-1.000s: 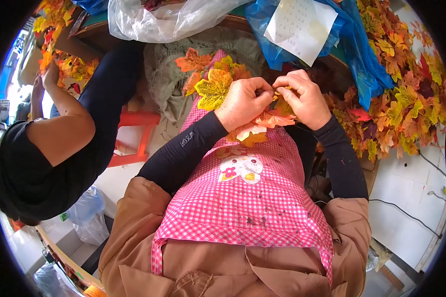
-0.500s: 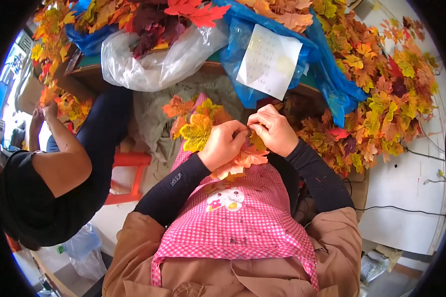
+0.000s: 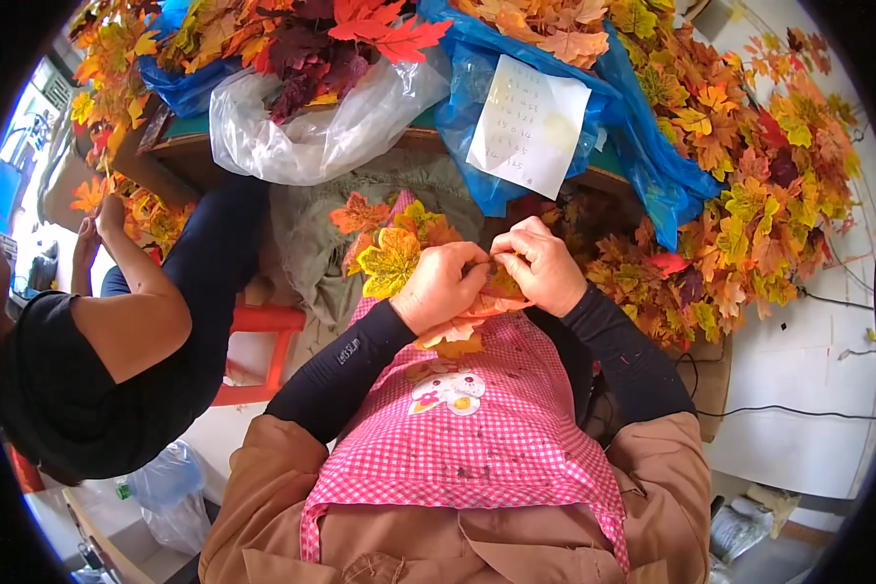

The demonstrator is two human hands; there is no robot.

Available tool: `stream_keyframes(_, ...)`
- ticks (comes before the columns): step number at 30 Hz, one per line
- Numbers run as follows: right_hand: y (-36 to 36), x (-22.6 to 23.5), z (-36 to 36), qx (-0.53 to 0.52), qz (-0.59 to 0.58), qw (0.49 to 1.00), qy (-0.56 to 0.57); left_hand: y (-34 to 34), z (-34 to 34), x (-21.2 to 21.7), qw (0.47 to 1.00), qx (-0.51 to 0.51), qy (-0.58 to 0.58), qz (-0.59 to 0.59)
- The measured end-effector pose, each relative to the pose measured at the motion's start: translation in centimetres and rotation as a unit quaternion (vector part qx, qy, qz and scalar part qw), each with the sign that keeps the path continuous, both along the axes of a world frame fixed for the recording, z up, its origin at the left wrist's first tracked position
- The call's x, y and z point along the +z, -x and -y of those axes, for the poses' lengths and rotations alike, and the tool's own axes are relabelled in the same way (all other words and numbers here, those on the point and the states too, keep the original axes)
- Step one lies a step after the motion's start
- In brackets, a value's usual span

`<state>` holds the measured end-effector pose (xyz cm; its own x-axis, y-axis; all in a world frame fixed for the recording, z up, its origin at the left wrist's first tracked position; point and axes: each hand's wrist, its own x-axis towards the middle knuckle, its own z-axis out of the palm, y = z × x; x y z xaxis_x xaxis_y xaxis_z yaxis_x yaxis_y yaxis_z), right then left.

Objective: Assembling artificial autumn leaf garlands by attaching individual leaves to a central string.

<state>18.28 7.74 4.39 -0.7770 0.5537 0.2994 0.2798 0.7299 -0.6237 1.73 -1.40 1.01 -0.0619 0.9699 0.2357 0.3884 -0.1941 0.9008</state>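
Two-handed still: holding leaf spray (image 3: 391, 263) in L grip (image 3: 436, 290), pinching narrow w/ R grip (image 3: 543, 270); now seeing more maroon lvs (image 3: 307, 60) in white bag (image 3: 297, 154).

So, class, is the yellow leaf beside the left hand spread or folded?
Spread: the yellow leaf fans its lobes outward beside the left hand.

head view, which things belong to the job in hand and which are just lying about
Belonging to the job:
leaf spray, held in the left hand
right hand, fingertips close to the left's
leaf pile at right, probably

Apparently just lying about:
black cable
paper sheet on the blue bag
clear bag, lower left
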Motion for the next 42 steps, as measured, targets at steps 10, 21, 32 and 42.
stream_keyframes(10, 0.1, -0.9, 0.0, 0.006, -0.001, 1.000, -0.009, -0.9, 0.2, -1.0, 0.998, 0.048, -0.014, 0.024)
stream_keyframes(21, -0.3, 0.1, 2.5, -0.112, 0.042, 0.986, -0.119, 0.0, 0.2, -1.1, 0.994, 0.080, 0.013, 0.067)
stream_keyframes(32, 0.2, -2.4, 5.5, -0.065, -0.005, 0.984, -0.168, -0.1, 0.7, -0.3, 0.901, 0.035, 0.159, 0.401)
stream_keyframes(42, -0.7, -2.0, 4.3, -0.036, -0.037, 0.996, -0.078, 1.3, 0.8, -1.5, 0.876, -0.008, 0.168, 0.453)
